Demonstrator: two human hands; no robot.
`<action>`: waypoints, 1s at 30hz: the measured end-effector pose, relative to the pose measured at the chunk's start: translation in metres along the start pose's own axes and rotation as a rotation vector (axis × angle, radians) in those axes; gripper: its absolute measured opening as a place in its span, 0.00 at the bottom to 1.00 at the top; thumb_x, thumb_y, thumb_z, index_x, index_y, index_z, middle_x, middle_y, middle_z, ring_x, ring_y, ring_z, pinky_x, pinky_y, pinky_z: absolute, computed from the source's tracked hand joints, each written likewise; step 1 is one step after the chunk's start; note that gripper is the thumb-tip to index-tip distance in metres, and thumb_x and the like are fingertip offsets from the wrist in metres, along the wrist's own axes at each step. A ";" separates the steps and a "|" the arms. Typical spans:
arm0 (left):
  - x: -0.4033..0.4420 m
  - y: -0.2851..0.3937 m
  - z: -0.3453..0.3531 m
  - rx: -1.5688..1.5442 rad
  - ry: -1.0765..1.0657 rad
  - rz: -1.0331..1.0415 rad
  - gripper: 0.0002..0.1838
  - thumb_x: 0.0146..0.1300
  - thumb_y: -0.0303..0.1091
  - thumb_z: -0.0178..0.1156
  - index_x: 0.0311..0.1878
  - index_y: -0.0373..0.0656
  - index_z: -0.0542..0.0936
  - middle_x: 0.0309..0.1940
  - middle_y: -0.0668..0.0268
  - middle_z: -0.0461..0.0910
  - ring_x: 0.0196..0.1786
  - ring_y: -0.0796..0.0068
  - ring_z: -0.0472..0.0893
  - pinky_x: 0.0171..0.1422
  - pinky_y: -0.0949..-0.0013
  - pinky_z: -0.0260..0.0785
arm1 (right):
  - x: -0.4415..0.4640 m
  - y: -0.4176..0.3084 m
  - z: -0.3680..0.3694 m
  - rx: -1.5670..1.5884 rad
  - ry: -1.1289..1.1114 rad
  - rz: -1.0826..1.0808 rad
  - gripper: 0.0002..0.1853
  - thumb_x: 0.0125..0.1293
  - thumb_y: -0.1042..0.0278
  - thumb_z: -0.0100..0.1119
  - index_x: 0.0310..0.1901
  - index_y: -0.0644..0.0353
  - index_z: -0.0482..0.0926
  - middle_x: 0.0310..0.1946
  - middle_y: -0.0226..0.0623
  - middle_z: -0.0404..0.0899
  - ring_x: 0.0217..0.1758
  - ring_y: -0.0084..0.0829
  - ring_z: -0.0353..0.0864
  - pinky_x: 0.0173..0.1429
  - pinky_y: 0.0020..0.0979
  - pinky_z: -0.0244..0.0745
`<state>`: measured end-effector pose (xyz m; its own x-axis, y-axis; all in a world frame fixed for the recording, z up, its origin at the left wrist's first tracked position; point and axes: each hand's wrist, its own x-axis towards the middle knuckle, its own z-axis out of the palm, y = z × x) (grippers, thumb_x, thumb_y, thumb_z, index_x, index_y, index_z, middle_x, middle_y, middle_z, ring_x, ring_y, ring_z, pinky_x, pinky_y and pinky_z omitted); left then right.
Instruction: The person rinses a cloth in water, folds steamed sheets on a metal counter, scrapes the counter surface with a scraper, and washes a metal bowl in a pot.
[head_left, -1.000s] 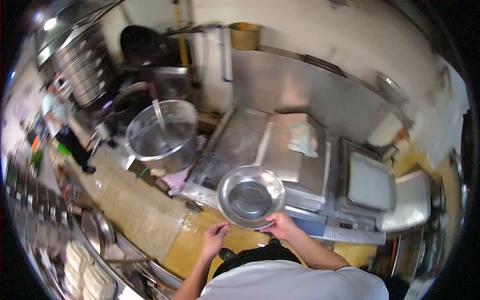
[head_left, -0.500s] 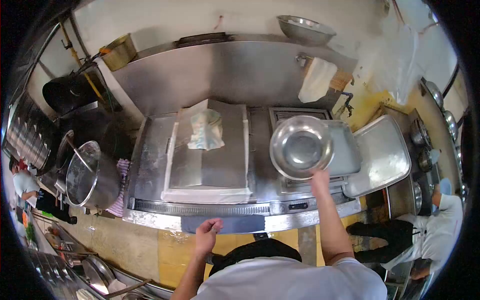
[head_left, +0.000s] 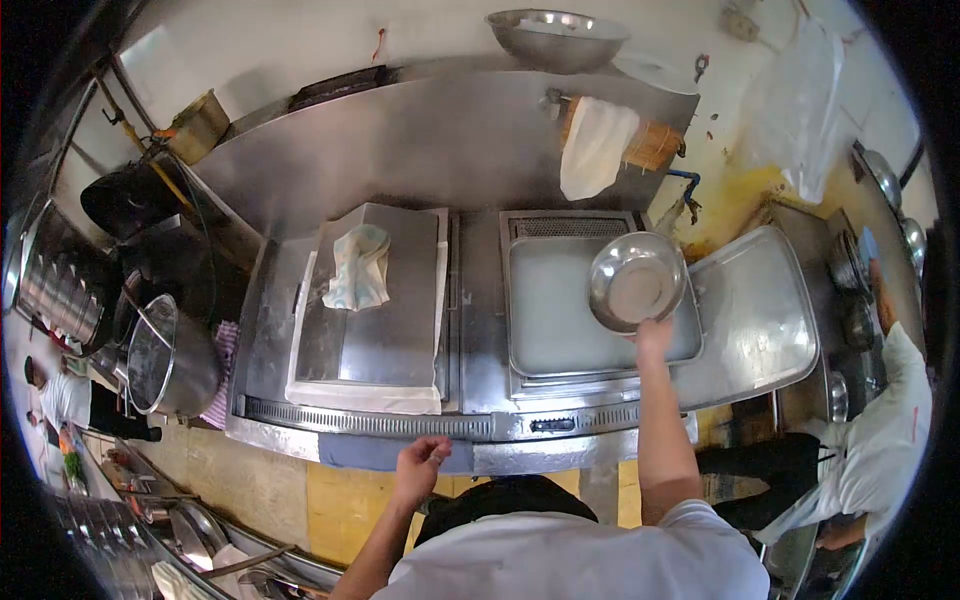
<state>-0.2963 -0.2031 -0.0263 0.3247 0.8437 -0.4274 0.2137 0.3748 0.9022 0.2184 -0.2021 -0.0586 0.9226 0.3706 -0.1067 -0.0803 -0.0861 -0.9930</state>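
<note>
My right hand (head_left: 655, 338) grips the near rim of a round steel bowl (head_left: 640, 282). The bowl is held above the right part of a rectangular tray (head_left: 515, 345) with a smooth whitish layer in it. Whether the bowl touches the tray, I cannot tell. A pale layer shows at the bowl's bottom. My left hand (head_left: 424, 466), fingers curled and nothing visible in them, hovers by the counter's front edge near a grey-blue cloth (head_left: 375, 453). Left of the tray, a crumpled patterned cloth (head_left: 358, 268) lies on a metal cover (head_left: 395, 345).
An empty-looking metal tray (head_left: 765, 310) overlaps the counter's right end. A large pot (head_left: 180, 360) with a stick stands at left. On the back ledge sits a big bowl (head_left: 557, 40); a white towel (head_left: 597, 145) hangs below. A co-worker (head_left: 870, 440) stands at right, another (head_left: 70, 400) far left.
The bowl in my right hand has moved right across the tray, uncovering its whitish left part. My view has shifted slightly right. My left hand stays curled near the counter edge.
</note>
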 end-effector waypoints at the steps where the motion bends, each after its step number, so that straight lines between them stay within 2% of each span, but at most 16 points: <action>1: 0.001 0.000 0.003 0.008 0.008 0.005 0.13 0.73 0.33 0.65 0.53 0.34 0.83 0.44 0.63 0.87 0.48 0.74 0.84 0.58 0.69 0.75 | -0.005 -0.004 0.004 0.014 -0.012 -0.008 0.30 0.62 0.84 0.46 0.68 0.64 0.66 0.57 0.54 0.77 0.49 0.45 0.86 0.36 0.40 0.90; 4: -0.001 -0.001 0.008 0.036 0.035 0.029 0.12 0.73 0.33 0.65 0.53 0.34 0.84 0.44 0.64 0.88 0.48 0.74 0.84 0.58 0.69 0.76 | 0.011 0.029 0.017 0.056 -0.021 -0.120 0.33 0.61 0.83 0.43 0.71 0.61 0.65 0.56 0.49 0.78 0.43 0.43 0.87 0.31 0.43 0.91; 7: -0.010 0.002 0.019 0.053 0.043 0.034 0.12 0.73 0.32 0.64 0.52 0.34 0.84 0.44 0.64 0.88 0.48 0.75 0.84 0.58 0.69 0.76 | 0.032 0.068 0.030 -0.029 0.028 -0.111 0.32 0.60 0.84 0.43 0.69 0.61 0.69 0.54 0.48 0.80 0.42 0.39 0.87 0.29 0.38 0.89; 10: -0.017 0.001 0.023 0.025 0.043 -0.018 0.11 0.73 0.32 0.64 0.52 0.35 0.84 0.45 0.64 0.88 0.48 0.75 0.84 0.58 0.69 0.76 | 0.019 0.053 0.043 0.047 -0.092 -0.006 0.28 0.58 0.86 0.46 0.63 0.67 0.71 0.53 0.48 0.80 0.52 0.44 0.84 0.45 0.40 0.88; 13: -0.020 -0.003 0.020 0.035 0.043 -0.011 0.12 0.73 0.32 0.65 0.53 0.35 0.84 0.45 0.64 0.88 0.49 0.75 0.84 0.59 0.69 0.76 | -0.006 0.032 0.063 0.026 -0.055 -0.134 0.29 0.57 0.87 0.47 0.63 0.69 0.71 0.55 0.49 0.80 0.54 0.46 0.84 0.51 0.40 0.84; 17: -0.024 -0.006 0.020 0.039 0.074 -0.016 0.13 0.73 0.33 0.65 0.53 0.35 0.84 0.46 0.63 0.88 0.49 0.75 0.85 0.59 0.68 0.76 | 0.005 0.061 0.083 0.046 -0.054 -0.167 0.30 0.57 0.86 0.47 0.65 0.67 0.71 0.56 0.50 0.80 0.57 0.46 0.83 0.53 0.38 0.82; 19: -0.026 -0.007 0.019 0.050 0.077 -0.009 0.13 0.73 0.33 0.65 0.53 0.35 0.84 0.46 0.63 0.88 0.49 0.75 0.85 0.60 0.68 0.75 | -0.026 0.031 0.089 0.024 -0.023 -0.098 0.31 0.57 0.84 0.48 0.66 0.67 0.70 0.57 0.50 0.80 0.58 0.47 0.82 0.54 0.39 0.81; 21: -0.027 -0.007 0.017 0.095 0.076 0.002 0.13 0.73 0.33 0.65 0.54 0.35 0.84 0.46 0.63 0.88 0.49 0.74 0.85 0.60 0.68 0.75 | 0.006 0.097 0.091 -0.067 -0.135 -0.147 0.26 0.62 0.82 0.47 0.64 0.65 0.73 0.54 0.46 0.81 0.52 0.45 0.84 0.45 0.43 0.85; 23: -0.026 -0.015 0.013 0.061 0.069 0.005 0.14 0.73 0.34 0.65 0.54 0.34 0.84 0.47 0.62 0.88 0.50 0.72 0.85 0.61 0.66 0.75 | 0.004 0.102 0.093 0.015 -0.200 -0.006 0.24 0.64 0.81 0.47 0.63 0.64 0.73 0.53 0.45 0.81 0.49 0.45 0.85 0.39 0.46 0.87; 25: -0.026 -0.014 0.010 0.052 0.069 0.006 0.14 0.73 0.34 0.64 0.54 0.34 0.84 0.48 0.62 0.87 0.51 0.72 0.84 0.61 0.66 0.75 | -0.044 0.039 0.093 0.269 -0.223 0.329 0.25 0.63 0.80 0.49 0.64 0.63 0.72 0.53 0.46 0.82 0.48 0.48 0.86 0.38 0.47 0.88; 28: -0.032 -0.004 0.006 0.066 0.084 0.000 0.13 0.73 0.33 0.64 0.54 0.35 0.84 0.47 0.63 0.88 0.50 0.75 0.84 0.61 0.68 0.75 | -0.062 0.027 0.093 0.403 -0.264 0.452 0.22 0.64 0.80 0.48 0.60 0.62 0.73 0.51 0.45 0.82 0.42 0.46 0.87 0.27 0.48 0.87; 30: -0.034 -0.003 0.000 0.067 0.101 -0.009 0.13 0.73 0.33 0.64 0.54 0.35 0.84 0.47 0.63 0.88 0.50 0.75 0.84 0.61 0.68 0.75 | -0.072 0.024 0.092 0.373 -0.281 0.415 0.21 0.62 0.82 0.48 0.58 0.70 0.70 0.52 0.52 0.76 0.45 0.52 0.84 0.36 0.56 0.88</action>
<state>-0.3078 -0.2335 -0.0145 0.2285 0.8764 -0.4239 0.2785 0.3584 0.8911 0.1157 -0.1456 -0.0798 0.6557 0.6094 -0.4457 -0.5837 0.0347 -0.8112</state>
